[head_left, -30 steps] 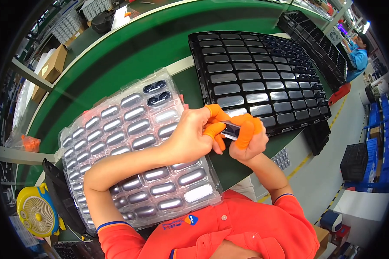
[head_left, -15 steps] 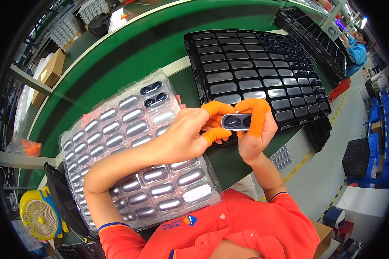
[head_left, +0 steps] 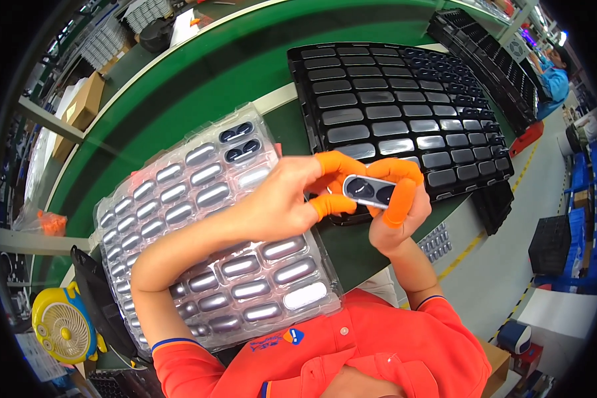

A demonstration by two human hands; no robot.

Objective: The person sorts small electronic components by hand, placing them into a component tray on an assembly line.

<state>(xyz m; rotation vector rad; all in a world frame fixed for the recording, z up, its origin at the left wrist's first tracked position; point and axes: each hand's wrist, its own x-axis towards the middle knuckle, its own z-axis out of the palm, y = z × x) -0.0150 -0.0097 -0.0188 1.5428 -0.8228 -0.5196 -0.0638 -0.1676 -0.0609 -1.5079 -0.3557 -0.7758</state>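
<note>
Left hand (head_left: 272, 202) and right hand (head_left: 398, 212), orange-cotted, are both pinching the small oblong grey two-lens part (head_left: 369, 191) between fingertips, grip closed at its ends, above the green table (head_left: 199, 86).

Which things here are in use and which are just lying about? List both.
In use: left hand; right hand; small oval black part held between them; clear blister tray; black compartment tray.

Lying about: yellow desk fan; cardboard box; black crate.

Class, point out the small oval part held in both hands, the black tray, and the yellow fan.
oval part (head_left: 369, 190), head view, its dark face.
black tray (head_left: 404, 99), head view, a middle pocket.
yellow fan (head_left: 63, 326), head view, its round grille.
</note>
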